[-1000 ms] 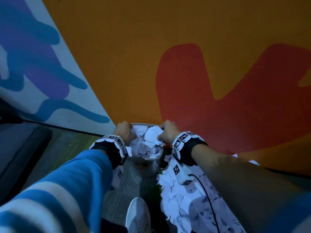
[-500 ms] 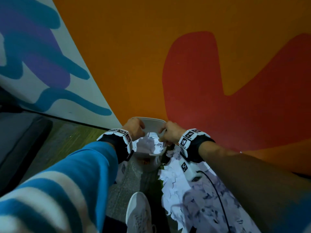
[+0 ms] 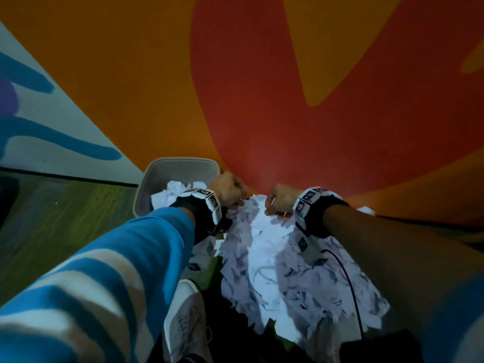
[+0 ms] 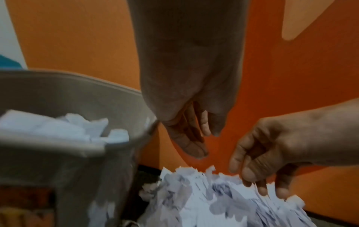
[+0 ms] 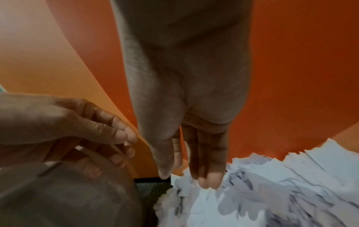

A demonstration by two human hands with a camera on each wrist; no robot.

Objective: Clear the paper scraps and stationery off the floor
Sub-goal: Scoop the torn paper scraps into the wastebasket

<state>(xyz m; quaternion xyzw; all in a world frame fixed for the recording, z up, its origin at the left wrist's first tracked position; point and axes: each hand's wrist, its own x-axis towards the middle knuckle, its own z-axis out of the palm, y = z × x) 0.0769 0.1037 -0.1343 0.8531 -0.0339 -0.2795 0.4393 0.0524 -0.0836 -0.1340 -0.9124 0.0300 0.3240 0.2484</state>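
Starting nearest the camera, a white shoe (image 3: 187, 323) stands on the dark floor (image 3: 52, 231), with a broad heap of paper scraps (image 3: 275, 271) lying just beside it and running away toward the wall. A thin black cable (image 3: 351, 289) trails across the heap's right side.

Further out, both hands hang over the far edge of the heap. The left hand (image 3: 230, 189) has its fingers extended downward and loosely together, gripping nothing that shows; its fingertips (image 4: 196, 147) hang clear above the scraps. The right hand (image 3: 281, 201) is likewise uncurled, its fingertips (image 5: 210, 182) just touching the top of the pile without closing on any.

Beyond the left wrist stands the grey bin (image 3: 180, 163), already holding crumpled paper (image 3: 172, 192) close to its rim, set against the orange and red wall (image 3: 262, 100).

Most of the clearing looks undone, since the heap is large. The likely trouble is the bin: being nearly full, another loose handful could slide off and land back on the floor. Scooping near the cable could also snag it and drag scraps about.
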